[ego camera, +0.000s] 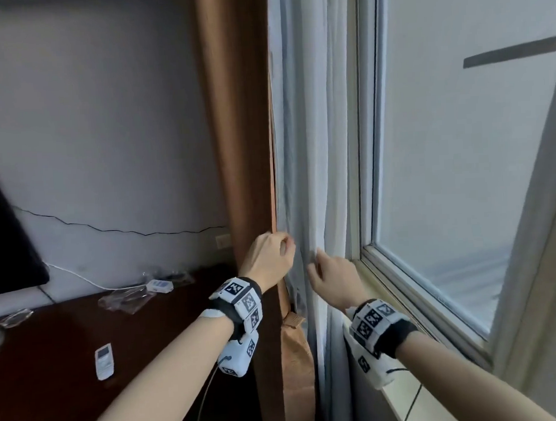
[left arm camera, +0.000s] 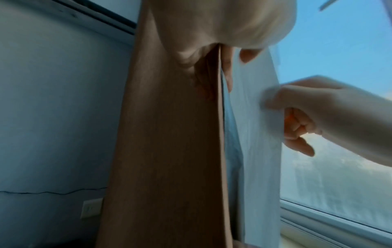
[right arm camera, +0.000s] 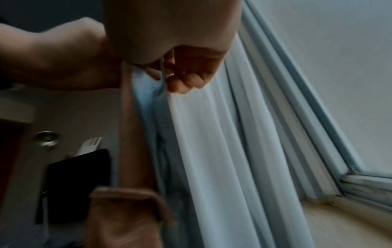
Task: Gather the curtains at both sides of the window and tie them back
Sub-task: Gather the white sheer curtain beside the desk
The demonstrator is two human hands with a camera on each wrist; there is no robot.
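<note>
at left side of window (ego camera: pixel 460 155), our left hand (ego camera: pixel 268 259) grips brown curtain (ego camera: pixel 237 132) edge; our right hand (ego camera: pixel 333 280) pinches fold of white sheer curtain (ego camera: pixel 315 144) just beside it.

Window frame (ego camera: pixel 369 160) and desk (ego camera: pixel 52 344) hem the curtains (ego camera: pixel 299 145); sill (ego camera: pixel 405 396) lies bare.

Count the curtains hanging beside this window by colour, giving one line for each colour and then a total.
Brown curtain: 1
White sheer curtain: 1
Total: 2
The left hand grips the brown curtain's edge; the right hand pinches a fold of the white sheer curtain.
</note>
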